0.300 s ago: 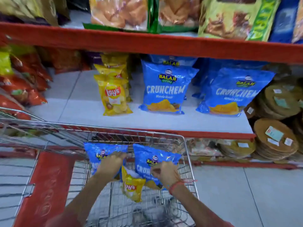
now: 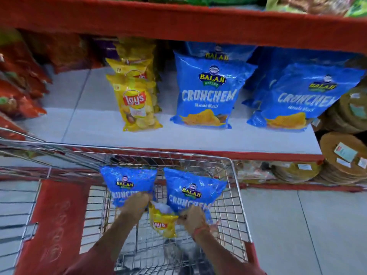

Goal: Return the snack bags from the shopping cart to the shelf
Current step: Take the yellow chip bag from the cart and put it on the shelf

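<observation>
1. Head view: a wire cart (image 2: pixel 234 187) stands against a red-edged shelf (image 2: pixel 95 128); both hands reach into its basket
2. Left hand (image 2: pixel 137 203), at about 7 o'clock from the frame's middle, is clenched on the lower edge of the left blue bag (image 2: pixel 127 181), which stands upright above the basket floor
3. Right hand (image 2: pixel 191 216), at about 5 o'clock, grasps the bottom of the right blue bag (image 2: pixel 190 187); that bag tilts slightly toward 1 o'clock; a red thread (image 2: pixel 200 230) circles the wrist
4. A small yellow bag (image 2: pixel 162 223) hangs between the two hands, logo upside down, touching both blue bags; which hand pinches it I cannot tell
5. On the shelf, toward 12 o'clock: a row of yellow Lay's bags (image 2: pixel 137 102), a row of blue Crunchem bags (image 2: pixel 206 92) just beside it at 3 o'clock, another blue row (image 2: pixel 297 100) further that way
6. Round brown discs (image 2: pixel 343 155) are stacked at the shelf's 3 o'clock end; red packets (image 2: pixel 19 92) lie at the 9 o'clock end
7. A red flap (image 2: pixel 51 221) covers the cart's seat at 8 o'clock
</observation>
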